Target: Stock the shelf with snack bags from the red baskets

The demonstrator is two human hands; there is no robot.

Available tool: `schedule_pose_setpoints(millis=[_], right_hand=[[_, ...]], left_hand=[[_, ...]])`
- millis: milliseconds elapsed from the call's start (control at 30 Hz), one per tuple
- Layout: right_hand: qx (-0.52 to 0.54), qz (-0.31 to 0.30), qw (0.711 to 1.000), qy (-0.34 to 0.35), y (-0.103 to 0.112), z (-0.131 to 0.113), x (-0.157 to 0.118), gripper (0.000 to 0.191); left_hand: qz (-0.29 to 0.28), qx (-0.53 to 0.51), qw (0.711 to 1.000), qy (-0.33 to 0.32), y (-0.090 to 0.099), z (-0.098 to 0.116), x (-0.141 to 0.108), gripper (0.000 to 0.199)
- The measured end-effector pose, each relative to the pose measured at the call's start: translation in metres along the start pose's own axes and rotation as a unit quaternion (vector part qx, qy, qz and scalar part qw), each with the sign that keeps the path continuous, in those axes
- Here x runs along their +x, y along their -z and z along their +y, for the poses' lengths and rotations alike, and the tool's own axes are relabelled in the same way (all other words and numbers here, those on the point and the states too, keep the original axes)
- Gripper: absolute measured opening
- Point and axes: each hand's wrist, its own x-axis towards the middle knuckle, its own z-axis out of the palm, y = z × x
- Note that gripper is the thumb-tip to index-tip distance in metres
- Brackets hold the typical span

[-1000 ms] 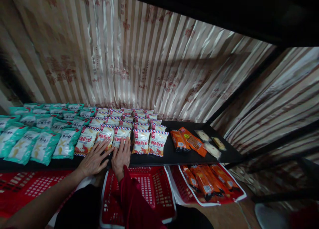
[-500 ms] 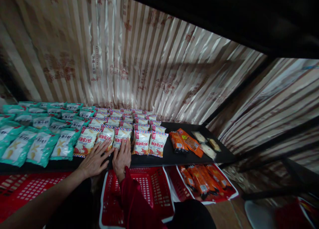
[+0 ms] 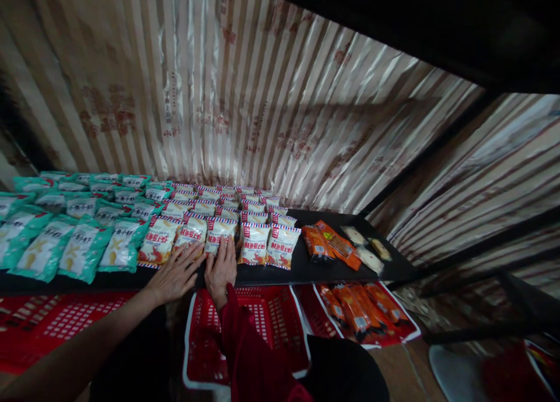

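Two puffy white-and-orange plastic bags (image 3: pixel 192 228) sit frontmost on the black flat shelf (image 3: pixel 300 272), lower parts hidden behind the left hand (image 3: pixel 177 275), fingers spread, and flat right hand (image 3: pixel 221 273), neither gripping. Teal plastic bags (image 3: pixel 121 243) run off the left edge.

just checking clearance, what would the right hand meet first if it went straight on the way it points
The right hand would first meet the white front-row packet at its fingertips, which it already seems to touch, though depth is hard to judge. More white packets stand behind that one.
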Motion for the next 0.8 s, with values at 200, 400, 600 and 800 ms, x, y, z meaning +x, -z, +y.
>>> schedule_pose_setpoints(millis=[200,400,600,800], right_hand=[[0.006,-0.003,1.0,-0.002,-0.003,0.004,-0.001,0.053],[-0.005,-0.014,1.0,-0.009,-0.025,0.021,-0.005,0.05],[0.027,0.015,0.999,-0.017,-0.037,0.032,-0.009,0.052],[0.062,-0.015,0.998,-0.01,-0.02,0.027,-0.008,0.05]], left_hand=[[0.033,-0.027,0.999,0.022,0.002,0.022,0.017,0.05],[0.085,-0.07,0.987,0.117,-0.017,0.056,0.051,0.052],[0.093,-0.11,0.981,0.129,-0.029,0.059,0.064,0.053],[0.129,-0.195,0.959,0.161,-0.027,0.059,0.064,0.054]])
